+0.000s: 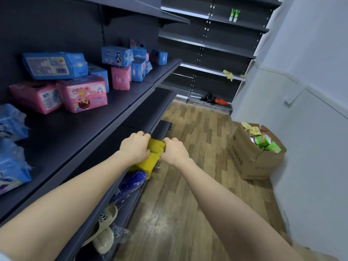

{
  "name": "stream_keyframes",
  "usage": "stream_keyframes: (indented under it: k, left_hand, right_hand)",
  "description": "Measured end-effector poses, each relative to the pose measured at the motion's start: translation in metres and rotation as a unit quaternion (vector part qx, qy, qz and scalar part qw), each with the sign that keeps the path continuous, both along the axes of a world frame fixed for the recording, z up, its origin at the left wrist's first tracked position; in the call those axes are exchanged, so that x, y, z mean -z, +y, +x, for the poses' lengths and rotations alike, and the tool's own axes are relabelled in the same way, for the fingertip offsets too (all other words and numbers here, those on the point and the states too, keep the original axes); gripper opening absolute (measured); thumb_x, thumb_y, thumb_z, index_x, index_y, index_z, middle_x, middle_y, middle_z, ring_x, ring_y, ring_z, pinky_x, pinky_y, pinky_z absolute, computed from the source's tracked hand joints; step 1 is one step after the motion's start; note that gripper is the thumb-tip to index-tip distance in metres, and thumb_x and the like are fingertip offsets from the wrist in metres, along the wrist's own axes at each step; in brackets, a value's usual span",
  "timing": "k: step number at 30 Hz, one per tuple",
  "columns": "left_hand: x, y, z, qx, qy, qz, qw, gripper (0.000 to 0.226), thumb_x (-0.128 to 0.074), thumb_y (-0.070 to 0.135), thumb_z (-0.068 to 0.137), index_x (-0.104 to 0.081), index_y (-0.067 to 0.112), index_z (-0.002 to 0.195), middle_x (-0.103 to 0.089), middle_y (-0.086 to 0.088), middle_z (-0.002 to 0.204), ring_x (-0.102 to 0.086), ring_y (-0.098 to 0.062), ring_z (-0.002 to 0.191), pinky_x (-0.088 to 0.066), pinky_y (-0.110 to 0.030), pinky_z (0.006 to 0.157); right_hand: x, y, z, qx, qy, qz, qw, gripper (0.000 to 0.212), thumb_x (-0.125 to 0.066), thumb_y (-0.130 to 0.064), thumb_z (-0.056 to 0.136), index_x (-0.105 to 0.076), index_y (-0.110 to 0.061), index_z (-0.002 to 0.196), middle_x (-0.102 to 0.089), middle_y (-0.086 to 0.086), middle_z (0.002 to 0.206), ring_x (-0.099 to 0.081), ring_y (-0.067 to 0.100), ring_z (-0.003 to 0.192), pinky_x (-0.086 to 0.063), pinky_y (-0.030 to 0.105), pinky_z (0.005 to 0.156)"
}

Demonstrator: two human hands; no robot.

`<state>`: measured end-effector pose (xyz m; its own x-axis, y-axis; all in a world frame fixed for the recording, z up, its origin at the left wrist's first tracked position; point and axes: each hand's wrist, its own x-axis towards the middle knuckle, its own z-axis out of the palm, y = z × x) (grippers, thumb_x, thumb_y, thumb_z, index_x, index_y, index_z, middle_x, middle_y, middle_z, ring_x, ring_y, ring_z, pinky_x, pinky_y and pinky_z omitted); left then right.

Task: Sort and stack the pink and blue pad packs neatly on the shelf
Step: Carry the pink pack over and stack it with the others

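Fingers (140, 136) on yellow bundle (147, 163); packs (82, 95) apart

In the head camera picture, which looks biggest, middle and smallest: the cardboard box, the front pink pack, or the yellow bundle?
Largest: cardboard box.
Next: front pink pack.
Smallest: yellow bundle, though it is partly covered.

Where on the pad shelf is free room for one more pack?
The front strip of the shelf, between the pink packs and the edge, is bare; so is the far end past the last blue pack. The back is crowded.
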<state>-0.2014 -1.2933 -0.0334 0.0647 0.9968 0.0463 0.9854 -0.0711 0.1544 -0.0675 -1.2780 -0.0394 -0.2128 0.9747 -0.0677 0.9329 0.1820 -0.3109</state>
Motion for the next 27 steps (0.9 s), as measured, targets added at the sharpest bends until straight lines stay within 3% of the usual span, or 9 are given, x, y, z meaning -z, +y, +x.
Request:
stream_keyframes:
  k: [4,12,18,27]
  left_hand:
    - [-0.003,0.025,0.019,-0.003,0.005,0.011,1.000,0.047,-0.052,0.027,0.090,-0.041,0.015,0.134,-0.046,-0.007,0.130,-0.046,-0.027,0.119,-0.046,-0.039,0.089]
    - [-0.005,0.051,0.018,-0.062,0.012,0.012,0.998,0.046,-0.051,0.027,0.090,-0.042,0.014,0.133,-0.046,-0.008,0.131,-0.047,-0.028,0.118,-0.046,-0.039,0.084]
    - [-0.009,0.051,-0.003,-0.124,0.011,0.021,0.992,0.043,-0.052,0.025,0.090,-0.045,0.013,0.130,-0.046,-0.008,0.132,-0.045,-0.028,0.121,-0.045,-0.041,0.087]
    - [-0.015,0.048,-0.054,-0.175,0.042,0.035,0.983,0.040,-0.052,0.024,0.089,-0.048,0.011,0.127,-0.047,-0.007,0.130,-0.044,-0.028,0.119,-0.044,-0.039,0.085]
  right_hand:
    - [-0.006,0.029,0.015,-0.018,-0.002,0.008,1.000,0.047,-0.051,-0.014,0.088,-0.043,-0.011,0.133,-0.046,0.015,0.126,-0.046,0.035,0.116,-0.042,0.033,0.080]
    - [-0.013,0.071,0.030,-0.062,-0.005,0.014,0.998,0.052,-0.051,-0.015,0.088,-0.039,-0.013,0.138,-0.044,0.015,0.129,-0.043,0.035,0.119,-0.043,0.036,0.086]
    - [-0.013,0.085,0.005,-0.114,0.009,0.019,0.993,0.043,-0.052,-0.019,0.089,-0.043,-0.012,0.131,-0.045,0.014,0.126,-0.043,0.034,0.117,-0.045,0.041,0.090]
    - [-0.019,0.096,-0.057,-0.175,0.024,0.033,0.984,0.048,-0.054,-0.020,0.090,-0.040,-0.011,0.135,-0.043,0.014,0.130,-0.041,0.033,0.121,-0.043,0.042,0.091]
